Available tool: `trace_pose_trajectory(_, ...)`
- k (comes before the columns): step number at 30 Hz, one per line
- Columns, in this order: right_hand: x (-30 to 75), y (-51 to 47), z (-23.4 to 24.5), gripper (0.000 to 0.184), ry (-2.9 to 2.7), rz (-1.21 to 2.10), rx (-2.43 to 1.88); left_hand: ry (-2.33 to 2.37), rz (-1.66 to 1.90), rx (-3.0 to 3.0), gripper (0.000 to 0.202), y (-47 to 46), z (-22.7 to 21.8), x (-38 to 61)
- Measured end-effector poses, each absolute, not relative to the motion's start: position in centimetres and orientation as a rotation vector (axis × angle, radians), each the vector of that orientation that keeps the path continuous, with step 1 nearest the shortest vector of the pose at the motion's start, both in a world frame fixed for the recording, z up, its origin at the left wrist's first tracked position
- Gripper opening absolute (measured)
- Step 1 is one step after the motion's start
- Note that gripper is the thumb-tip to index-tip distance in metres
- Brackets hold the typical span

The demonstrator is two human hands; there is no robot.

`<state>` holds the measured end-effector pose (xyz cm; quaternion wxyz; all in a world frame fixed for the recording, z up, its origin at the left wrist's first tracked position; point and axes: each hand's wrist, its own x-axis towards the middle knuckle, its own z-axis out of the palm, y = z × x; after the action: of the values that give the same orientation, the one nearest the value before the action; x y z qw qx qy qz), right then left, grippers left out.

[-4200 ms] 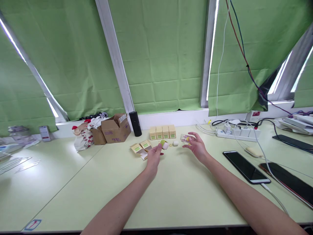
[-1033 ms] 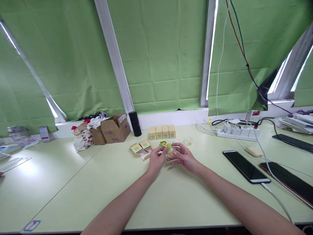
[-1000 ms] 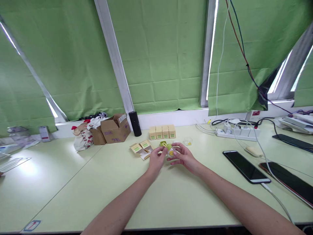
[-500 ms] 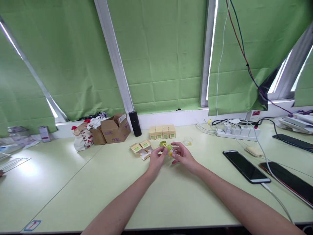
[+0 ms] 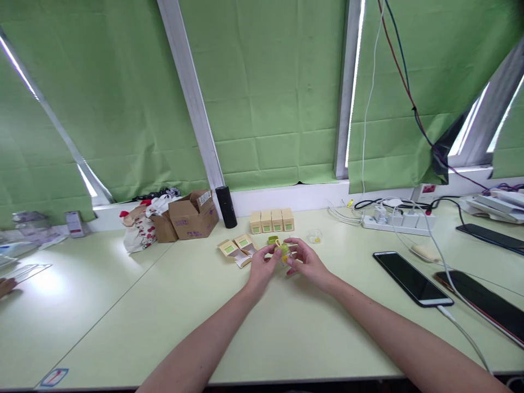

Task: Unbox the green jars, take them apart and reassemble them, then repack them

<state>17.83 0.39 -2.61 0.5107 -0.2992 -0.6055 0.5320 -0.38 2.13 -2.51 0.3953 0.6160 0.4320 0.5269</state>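
Note:
Between my two hands is a small clear bottle (image 5: 284, 257) with a green cap and a yellow loop on top. My left hand (image 5: 263, 266) pinches it from the left, near the cap. From the right, my right hand (image 5: 306, 261) grips its side with curved fingers. Just behind the bottle lies a small green piece (image 5: 273, 239). A clear little dish (image 5: 315, 236) with something yellow in it sits right of my right hand. Left of my hands lie opened, flattened small cartons (image 5: 237, 250). Behind them stands a row of several small tan boxes (image 5: 272, 221).
A black cylinder (image 5: 226, 207) and an open cardboard box (image 5: 194, 215) stand at the back left, beside a printed bag (image 5: 140, 232). To the right lie a phone (image 5: 412, 278), a darker phone (image 5: 485, 300) and a power strip (image 5: 399, 222) with cables. Another person's hand (image 5: 7, 286) shows at the left edge.
The bottle has turned slightly in my fingers, and its green cap shows more fully. At the far left, the other person's hand has come further into view.

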Motion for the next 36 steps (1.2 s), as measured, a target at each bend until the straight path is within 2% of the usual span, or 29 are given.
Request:
trace_pose_trajectory(8,17.7,0.7,-2.9,0.058,-1.381,1.308,-0.680,1.124,1.382,1.554,0.061,2.6,-2.8,-0.1)
trace_pose_trajectory(20,17.6,0.3,-2.3,0.060,-1.303,1.273,-0.677,1.003,1.395,1.694,0.050,0.8,-2.0,0.1)
trace_pose_trajectory(36,17.5,0.5,-2.2,0.048,-1.317,1.267,-0.634,1.050,1.380,1.785,0.044,0.3,-1.7,0.1)
